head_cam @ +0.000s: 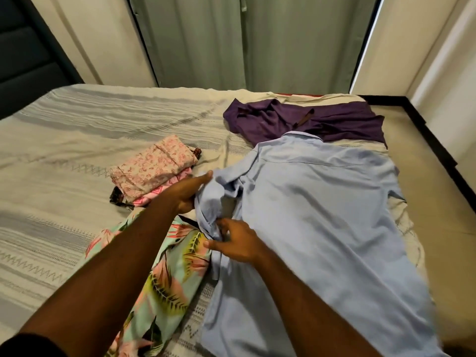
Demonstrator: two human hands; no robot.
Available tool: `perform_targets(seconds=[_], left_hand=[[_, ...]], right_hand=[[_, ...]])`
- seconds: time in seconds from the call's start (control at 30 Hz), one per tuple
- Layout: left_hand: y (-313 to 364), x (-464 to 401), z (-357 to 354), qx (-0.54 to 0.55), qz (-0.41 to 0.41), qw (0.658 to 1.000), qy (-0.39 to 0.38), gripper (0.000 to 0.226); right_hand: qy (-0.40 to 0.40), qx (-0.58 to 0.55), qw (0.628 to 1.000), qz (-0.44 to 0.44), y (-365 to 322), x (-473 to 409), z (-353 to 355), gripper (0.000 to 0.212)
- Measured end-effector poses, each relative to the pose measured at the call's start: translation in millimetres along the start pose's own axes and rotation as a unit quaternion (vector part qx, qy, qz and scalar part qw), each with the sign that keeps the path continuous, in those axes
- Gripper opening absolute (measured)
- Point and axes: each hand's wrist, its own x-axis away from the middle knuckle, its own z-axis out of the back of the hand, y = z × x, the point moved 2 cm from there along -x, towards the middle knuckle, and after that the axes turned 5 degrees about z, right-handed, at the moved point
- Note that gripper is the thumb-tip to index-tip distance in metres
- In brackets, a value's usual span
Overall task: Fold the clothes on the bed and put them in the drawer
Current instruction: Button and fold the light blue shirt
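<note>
A light blue button shirt (pixel 322 215) lies back-up across the right half of the bed (pixel 64 140), collar toward the far side. Its left sleeve is bunched up at the shirt's left edge. My left hand (pixel 185 191) holds the upper part of that sleeve. My right hand (pixel 237 243) pinches the lower part of the same sleeve. A purple garment (pixel 309 122) lies crumpled beyond the collar. A green floral shirt (pixel 167 274) lies under my left forearm. A folded pink-patterned pile (pixel 152 171) sits left of my hands.
The bed has a pale striped cover. Green curtains (pixel 244 42) hang behind the far edge. A tan floor strip (pixel 438 189) with a dark skirting runs along the right side. A dark headboard (pixel 23 55) stands at the far left.
</note>
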Motion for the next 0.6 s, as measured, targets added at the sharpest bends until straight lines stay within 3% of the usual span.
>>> perform_targets(seconds=[0.07,0.17,0.23,0.3,0.33,0.4,0.47,0.53,0.6], left_hand=[[-1.8,12.3,-6.1,0.009,0.003,0.999,-0.034,0.043],[-9.9,27.9,3.2,-0.009,-0.071,0.996,-0.051,0.054],[-20.0,36.6,16.2,-0.068,-0.089,0.989,-0.092,0.075],[-29.6,41.2,23.3,-0.068,-0.084,0.985,-0.133,0.090],[-30.4,40.3,23.3,-0.068,-0.102,0.985,-0.120,0.090],[-18.2,35.4,24.2,-0.095,-0.162,0.982,-0.037,0.058],[5.0,28.2,34.5,-0.130,-0.195,0.970,0.057,0.028],[37.0,19.8,58.7,-0.143,-0.215,0.956,0.138,0.024],[70.6,13.5,94.9,-0.145,-0.245,0.929,0.236,0.016]], right_hand=[[0.057,0.013,0.998,-0.006,-8.0,-16.0,-7.7,0.035],[0.119,-0.068,0.990,-0.035,-21.6,-40.0,-1.1,0.020],[0.183,-0.151,0.970,-0.046,-35.1,-53.0,14.8,0.020],[0.181,-0.159,0.970,-0.027,-50.2,-67.6,30.4,0.020],[0.136,-0.137,0.981,-0.004,-58.4,-72.8,35.5,0.019],[0.095,-0.103,0.990,0.025,-69.1,-72.4,42.2,0.017],[0.188,-0.119,0.975,0.009,-62.4,-63.9,47.4,0.007],[0.272,-0.105,0.956,-0.041,-44.8,-46.9,49.1,0.013],[0.208,-0.051,0.973,-0.085,-23.1,-33.6,41.8,0.013]])
